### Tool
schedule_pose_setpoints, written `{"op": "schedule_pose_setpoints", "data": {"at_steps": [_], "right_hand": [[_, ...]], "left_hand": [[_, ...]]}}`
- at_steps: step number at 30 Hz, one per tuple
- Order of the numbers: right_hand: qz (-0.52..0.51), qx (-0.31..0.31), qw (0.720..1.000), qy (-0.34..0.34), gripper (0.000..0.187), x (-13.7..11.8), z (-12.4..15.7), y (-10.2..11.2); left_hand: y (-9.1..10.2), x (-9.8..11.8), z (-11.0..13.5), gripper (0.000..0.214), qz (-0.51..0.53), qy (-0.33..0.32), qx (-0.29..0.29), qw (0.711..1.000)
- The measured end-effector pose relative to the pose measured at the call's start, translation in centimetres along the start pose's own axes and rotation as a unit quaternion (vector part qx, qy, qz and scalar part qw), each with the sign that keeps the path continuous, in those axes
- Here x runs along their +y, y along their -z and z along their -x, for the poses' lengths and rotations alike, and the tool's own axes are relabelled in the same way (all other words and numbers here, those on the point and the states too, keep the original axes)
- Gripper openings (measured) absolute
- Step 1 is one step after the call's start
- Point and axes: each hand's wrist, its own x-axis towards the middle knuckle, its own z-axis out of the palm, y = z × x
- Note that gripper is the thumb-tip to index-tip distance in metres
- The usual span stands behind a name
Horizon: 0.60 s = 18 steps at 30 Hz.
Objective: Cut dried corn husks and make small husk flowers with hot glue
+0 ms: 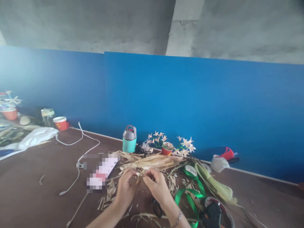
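Note:
Between my two hands is a small pale husk flower, pinched near the middle of the table. My left hand grips it from the left, fingers curled inward. From the other side my right hand pinches it with thumb and forefinger. Exactly which petals or strips each fingertip holds is too small to make out. Dried husk strips lie in a heap just beyond my hands, and husk scraps are scattered around them. Scissors with dark handles lie partly hidden by my right wrist.
Finished-looking flowers stand in a red cup beside a turquoise flask. Green ribbon, a bundle of pale stalks and a round container are at the right. A white cable and a blurred-out phone-like object lie left.

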Motion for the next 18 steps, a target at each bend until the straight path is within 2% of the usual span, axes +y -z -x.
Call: {"op": "schedule_pose_setpoints", "data": {"at_steps": [5,18], "right_hand": [[-0.012,0.002,1.0,-0.006,0.011,0.04,-0.1,-0.08],[-0.092,-0.013,0.995,-0.043,0.01,-0.77,0.07,0.26]], "left_hand": [[0.15,0.22,-0.03,0.016,-0.005,-0.007,-0.007,1.0],[0.28,0.61,-0.05,0.02,0.073,0.033,-0.02,0.997]]}}
